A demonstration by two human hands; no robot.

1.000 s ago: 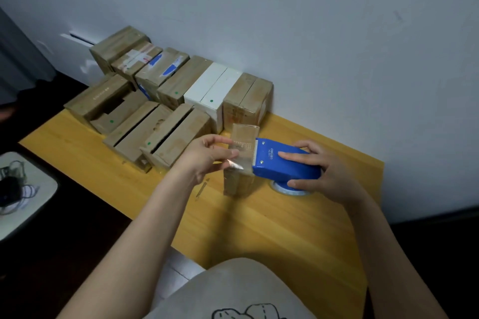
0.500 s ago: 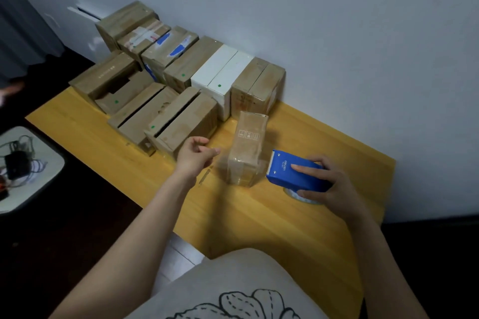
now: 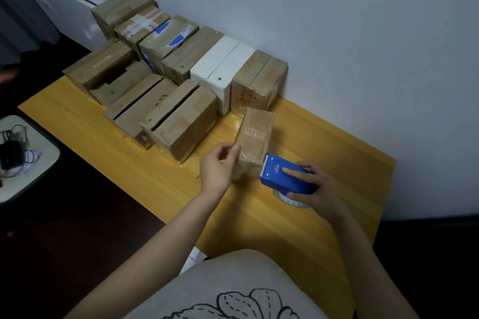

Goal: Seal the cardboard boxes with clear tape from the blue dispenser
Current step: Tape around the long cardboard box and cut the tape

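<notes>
A small brown cardboard box (image 3: 255,137), wrapped in clear tape, stands on end on the yellow wooden table (image 3: 259,225). My left hand (image 3: 219,167) grips its near left side with curled fingers. My right hand (image 3: 320,186) holds the blue tape dispenser (image 3: 281,176) from above, index finger stretched along its top. The dispenser's toothed edge touches the box's lower right side. The clear tape roll (image 3: 291,199) shows under the dispenser, resting on the table.
Several brown cardboard boxes (image 3: 178,116) and two white boxes (image 3: 223,70) stand in rows against the grey wall at the back left. A white side table with cables (image 3: 23,160) sits to the left, past the table's edge. My lap fills the bottom centre.
My left hand, which had let go and hung beside the box, has come back to its left side. The dispenser has moved left until its teeth touch the box.
</notes>
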